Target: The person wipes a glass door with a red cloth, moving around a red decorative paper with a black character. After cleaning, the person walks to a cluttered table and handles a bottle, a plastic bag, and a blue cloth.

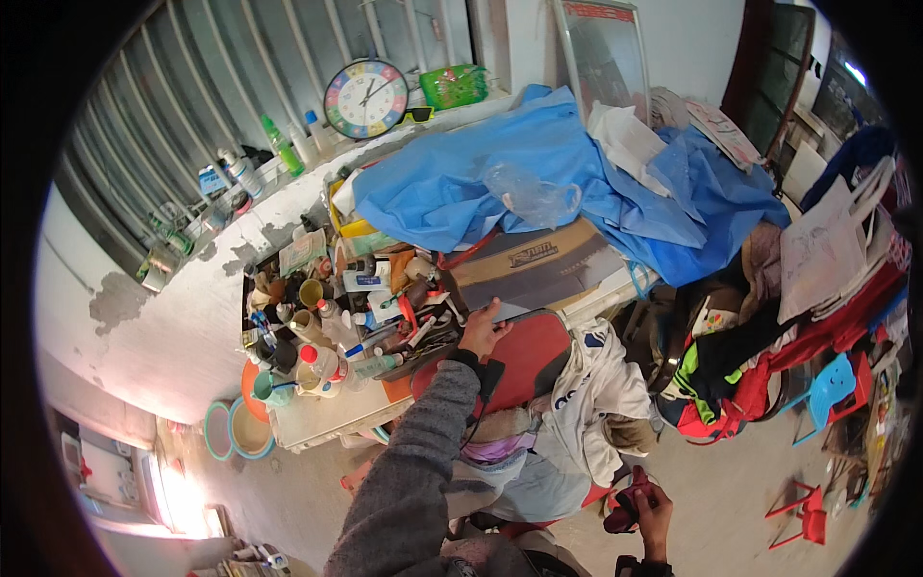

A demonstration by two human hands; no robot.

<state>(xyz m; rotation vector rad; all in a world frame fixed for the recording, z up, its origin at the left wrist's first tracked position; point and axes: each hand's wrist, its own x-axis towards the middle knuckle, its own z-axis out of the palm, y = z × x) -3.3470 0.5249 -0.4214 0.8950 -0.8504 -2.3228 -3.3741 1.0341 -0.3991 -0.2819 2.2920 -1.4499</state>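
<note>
My left hand [482,332] reaches forward to the near edge of a printed cardboard box [530,267], its thumb and fingers apart; whether it grips the edge is hard to tell. Beneath my left wrist stands a red and black chair back [530,353]. At the lower right, my right hand [655,513] is closed on a dark red cloth item [629,505]. White and grey clothes [598,404] lie heaped between the hands. A blue sheet [461,173] covers things behind the box, with a clear plastic bag [533,196] on top.
Bottles, cups and tools crowd the table [324,418] at left. A round clock [366,99] leans on the window ledge. To the right stand piled clothes [728,382], a blue child's chair [829,386] and a small red chair [807,516]. Plastic basins [251,429] are near the left wall.
</note>
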